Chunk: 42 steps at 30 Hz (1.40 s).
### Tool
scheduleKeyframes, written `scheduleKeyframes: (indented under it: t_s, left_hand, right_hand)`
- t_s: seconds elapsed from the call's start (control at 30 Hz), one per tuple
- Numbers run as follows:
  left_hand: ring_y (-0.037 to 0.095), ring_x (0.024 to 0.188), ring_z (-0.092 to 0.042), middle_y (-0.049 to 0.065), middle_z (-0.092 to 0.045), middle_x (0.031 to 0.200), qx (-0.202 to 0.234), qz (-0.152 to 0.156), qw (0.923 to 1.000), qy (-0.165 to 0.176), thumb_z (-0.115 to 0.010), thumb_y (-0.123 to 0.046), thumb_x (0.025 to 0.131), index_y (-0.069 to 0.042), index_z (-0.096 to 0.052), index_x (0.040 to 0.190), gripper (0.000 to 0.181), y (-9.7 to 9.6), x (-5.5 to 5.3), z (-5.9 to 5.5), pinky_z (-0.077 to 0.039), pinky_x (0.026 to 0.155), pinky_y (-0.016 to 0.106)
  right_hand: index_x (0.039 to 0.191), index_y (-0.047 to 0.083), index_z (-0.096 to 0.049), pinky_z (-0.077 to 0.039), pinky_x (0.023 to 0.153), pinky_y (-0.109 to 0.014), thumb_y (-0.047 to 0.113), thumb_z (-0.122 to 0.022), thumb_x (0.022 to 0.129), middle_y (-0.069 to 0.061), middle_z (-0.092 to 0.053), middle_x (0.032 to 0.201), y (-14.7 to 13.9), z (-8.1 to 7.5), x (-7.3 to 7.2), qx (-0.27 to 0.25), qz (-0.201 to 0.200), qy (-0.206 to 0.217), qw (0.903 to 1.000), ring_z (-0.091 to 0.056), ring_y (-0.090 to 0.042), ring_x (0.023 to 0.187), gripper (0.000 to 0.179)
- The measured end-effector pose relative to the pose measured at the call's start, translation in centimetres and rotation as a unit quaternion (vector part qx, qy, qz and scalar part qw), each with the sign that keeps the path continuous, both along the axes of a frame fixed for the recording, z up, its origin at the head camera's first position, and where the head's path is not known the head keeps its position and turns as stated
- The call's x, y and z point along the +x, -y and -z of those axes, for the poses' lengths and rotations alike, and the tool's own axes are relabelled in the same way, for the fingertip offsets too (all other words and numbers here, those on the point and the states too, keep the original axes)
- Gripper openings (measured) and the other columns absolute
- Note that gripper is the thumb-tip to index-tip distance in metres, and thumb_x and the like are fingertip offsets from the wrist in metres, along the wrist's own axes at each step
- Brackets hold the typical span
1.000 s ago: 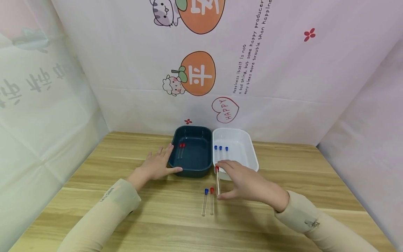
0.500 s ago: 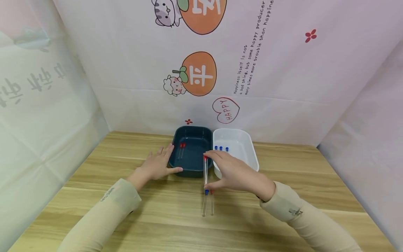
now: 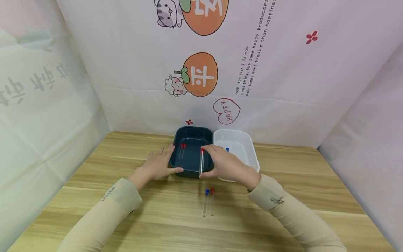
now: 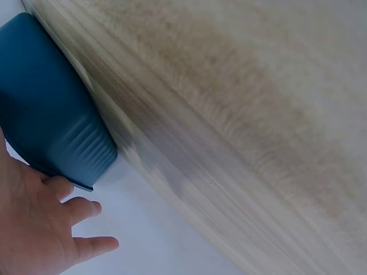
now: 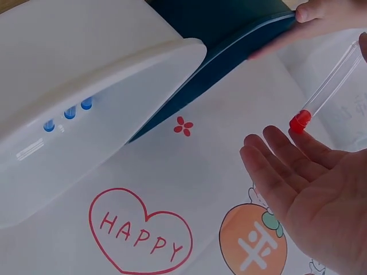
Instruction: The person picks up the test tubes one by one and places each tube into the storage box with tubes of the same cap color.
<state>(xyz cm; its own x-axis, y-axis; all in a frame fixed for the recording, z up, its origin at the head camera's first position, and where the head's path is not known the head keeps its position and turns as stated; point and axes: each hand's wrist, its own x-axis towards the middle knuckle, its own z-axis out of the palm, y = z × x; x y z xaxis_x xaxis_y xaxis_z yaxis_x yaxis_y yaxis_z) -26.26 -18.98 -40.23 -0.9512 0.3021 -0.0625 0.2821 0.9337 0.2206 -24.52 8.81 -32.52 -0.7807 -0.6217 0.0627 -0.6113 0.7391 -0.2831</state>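
My right hand (image 3: 228, 165) holds a clear test tube (image 3: 202, 162) with a red cap (image 5: 300, 121) between thumb and finger, the cap end at the fingertip. The tube is above the right front part of the dark blue bin (image 3: 192, 174). Two red-capped tubes (image 3: 182, 151) lie inside that bin. Against its left rim rest the spread fingers of my left hand (image 3: 155, 165), thumb near the front corner. On the table in front lie a blue-capped tube (image 3: 205, 203) and a red-capped tube (image 3: 212, 203), side by side.
A white bin (image 3: 253, 154) stands right beside the dark blue one. Several blue caps (image 5: 70, 112) show inside it in the right wrist view; my right hand partly covers them in the head view. Behind the wooden table (image 3: 151, 217) hangs a printed cloth (image 3: 277, 119).
My right hand has moved left and slightly away from me with the red-capped test tube, from the white bin's front to over the dark blue bin. My left hand has stayed in place.
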Motion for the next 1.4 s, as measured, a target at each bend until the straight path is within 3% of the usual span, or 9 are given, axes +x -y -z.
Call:
scheduleKeyframes:
  t_s: [0.33,0.73,1.03,1.4]
  left_hand:
    - [0.042,0.154,-0.013,0.013,-0.012,0.17,-0.004,-0.003,1.0,-0.002,-0.051,-0.078,0.091,-0.006,-0.01,0.165,0.111,0.1,-0.1,0.0,-0.012,0.116,0.072]
    - [0.042,0.154,-0.013,0.013,-0.012,0.17,-0.006,-0.001,1.0,-0.005,-0.05,-0.079,0.091,-0.006,-0.011,0.165,0.111,0.1,0.0,-0.1,-0.012,0.115,0.073]
    - [0.042,0.154,-0.014,0.014,-0.012,0.17,-0.008,-0.002,1.0,-0.005,-0.05,-0.077,0.092,-0.005,-0.012,0.165,0.109,0.0,0.0,0.0,-0.013,0.115,0.073]
    - [0.042,0.154,-0.014,0.013,-0.011,0.17,-0.008,0.0,1.0,-0.005,-0.049,-0.078,0.092,-0.006,-0.012,0.165,0.11,0.0,-0.1,0.1,-0.014,0.115,0.073]
  right_hand:
    - [0.153,0.004,-0.044,-0.049,0.104,-0.048,0.045,-0.089,0.08,-0.018,-0.051,0.147,1.9,0.3,-1.6,-0.019,0.005,0.003,0.9998,-0.055,-0.031,0.124,0.095]
    - [0.154,0.005,-0.044,-0.047,0.107,-0.051,0.046,-0.087,0.082,-0.02,-0.047,0.152,3.3,1.3,-3.3,-0.005,0.041,0.005,0.9991,-0.052,-0.034,0.132,0.093]
    - [0.153,0.002,-0.044,-0.046,0.108,-0.048,0.04,-0.088,0.082,-0.02,-0.05,0.15,4.5,2.3,-4.1,0.004,0.032,0.004,0.9995,-0.053,-0.033,0.13,0.091]
    - [0.154,0.003,-0.044,-0.042,0.112,-0.047,0.036,-0.088,0.083,-0.02,-0.047,0.153,5.7,3.3,-5.7,0.003,0.029,0.034,0.999,-0.048,-0.034,0.138,0.089]
